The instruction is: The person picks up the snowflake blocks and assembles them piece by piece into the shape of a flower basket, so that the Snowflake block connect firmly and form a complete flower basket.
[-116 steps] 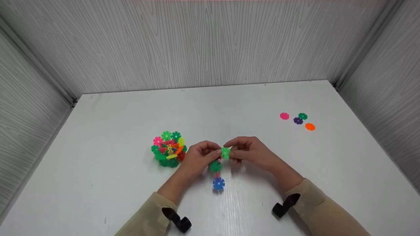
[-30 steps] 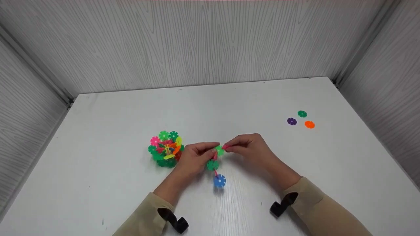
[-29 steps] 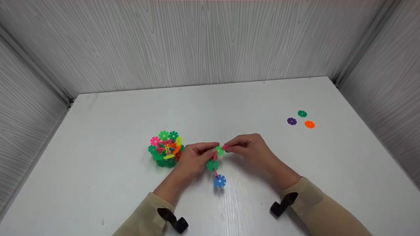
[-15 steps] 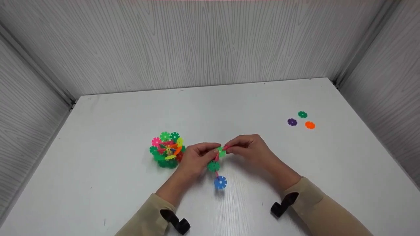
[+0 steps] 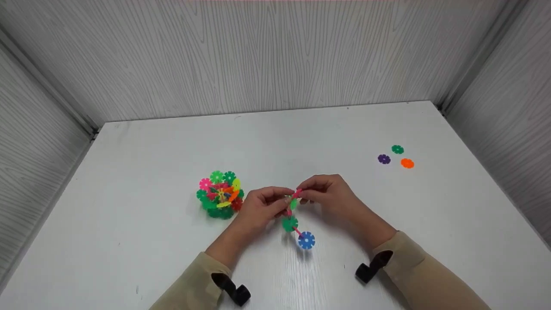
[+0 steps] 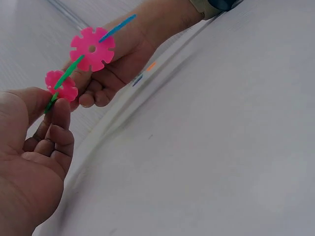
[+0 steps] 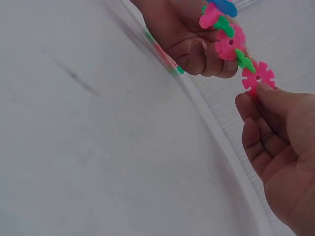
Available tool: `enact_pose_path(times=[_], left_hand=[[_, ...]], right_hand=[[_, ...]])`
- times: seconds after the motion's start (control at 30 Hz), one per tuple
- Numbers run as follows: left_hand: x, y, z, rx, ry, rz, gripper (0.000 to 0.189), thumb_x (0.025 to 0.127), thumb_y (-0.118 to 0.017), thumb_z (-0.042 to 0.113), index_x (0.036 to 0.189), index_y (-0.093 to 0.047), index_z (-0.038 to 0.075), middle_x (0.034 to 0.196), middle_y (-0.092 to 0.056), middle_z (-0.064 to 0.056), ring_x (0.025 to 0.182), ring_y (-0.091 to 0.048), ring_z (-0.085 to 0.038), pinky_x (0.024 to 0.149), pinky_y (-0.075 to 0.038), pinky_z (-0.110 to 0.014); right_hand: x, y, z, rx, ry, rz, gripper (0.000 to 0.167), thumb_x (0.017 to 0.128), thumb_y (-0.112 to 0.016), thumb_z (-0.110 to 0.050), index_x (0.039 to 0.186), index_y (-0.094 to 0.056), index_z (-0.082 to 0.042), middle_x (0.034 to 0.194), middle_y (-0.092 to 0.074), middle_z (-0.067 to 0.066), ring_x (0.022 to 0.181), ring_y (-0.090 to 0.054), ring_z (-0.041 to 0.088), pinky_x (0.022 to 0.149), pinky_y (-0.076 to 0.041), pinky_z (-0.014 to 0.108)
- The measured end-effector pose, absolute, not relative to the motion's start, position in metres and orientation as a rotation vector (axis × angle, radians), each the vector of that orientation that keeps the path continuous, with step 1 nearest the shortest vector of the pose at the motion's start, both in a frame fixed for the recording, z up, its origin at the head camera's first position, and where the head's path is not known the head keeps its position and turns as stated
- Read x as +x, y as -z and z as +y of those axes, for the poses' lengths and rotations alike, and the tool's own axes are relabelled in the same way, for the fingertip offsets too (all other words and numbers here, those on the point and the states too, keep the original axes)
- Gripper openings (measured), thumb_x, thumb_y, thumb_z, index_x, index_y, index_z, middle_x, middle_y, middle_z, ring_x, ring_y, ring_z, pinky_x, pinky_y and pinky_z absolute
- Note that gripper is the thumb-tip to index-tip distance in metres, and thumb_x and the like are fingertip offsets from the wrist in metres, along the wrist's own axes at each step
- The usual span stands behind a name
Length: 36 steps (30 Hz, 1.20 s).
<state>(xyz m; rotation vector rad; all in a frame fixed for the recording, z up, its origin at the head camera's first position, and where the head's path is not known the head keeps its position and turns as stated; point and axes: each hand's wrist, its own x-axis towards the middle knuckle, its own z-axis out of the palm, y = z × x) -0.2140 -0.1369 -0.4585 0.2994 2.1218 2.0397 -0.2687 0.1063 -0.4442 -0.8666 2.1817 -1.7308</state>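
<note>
Both hands are at a chain of slotted snowflake discs, held above the table in the head view. My left hand (image 5: 263, 207) pinches the chain near its upper part. My right hand (image 5: 331, 193) pinches a pink disc (image 7: 259, 73) at the upper end, whose edge meets a light green disc (image 7: 244, 60). Below these come another pink disc (image 7: 230, 42), a darker green disc (image 5: 290, 224), a further pink disc (image 6: 92, 49) and a blue disc (image 5: 306, 240) at the lower end. Fingers hide part of the upper joints.
Left of the hands stands a round cluster (image 5: 221, 195) of many coloured discs joined together. Toward the right back lie a loose green disc (image 5: 397, 149), a purple disc (image 5: 384, 159) and an orange disc (image 5: 407, 163). Panels enclose the white table (image 5: 142, 172).
A pink disc left the loose group and is now in my right hand at the chain's upper end. The chain has turned, its blue end swinging right.
</note>
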Motion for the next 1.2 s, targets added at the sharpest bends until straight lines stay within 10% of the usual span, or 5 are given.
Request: enact_pose_path(times=[0.53,1.2], left_hand=[[-0.217,0.459,-0.138,0.107,-2.084,2.102,0.023,0.104,-0.072,0.019,0.125,-0.079,0.018,0.121,-0.074,-0.007,0.101,-0.071,-0.026,0.091,-0.061,-0.03],[-0.214,0.456,-0.137,0.089,-2.073,2.109,0.023,0.104,-0.071,0.019,0.125,-0.079,0.019,0.122,-0.074,-0.005,0.104,-0.07,-0.027,0.092,-0.06,-0.03]], right_hand=[[-0.333,0.424,0.246,-0.316,1.595,2.748,0.034,0.102,-0.075,-0.022,0.13,-0.074,-0.004,0.127,-0.073,0.015,0.102,-0.069,0.008,0.083,-0.053,0.017],[-0.35,0.434,0.285,-0.178,1.194,2.843,0.034,0.101,-0.072,-0.014,0.135,-0.07,-0.007,0.13,-0.069,0.016,0.115,-0.059,0.028,0.087,-0.048,0.021]])
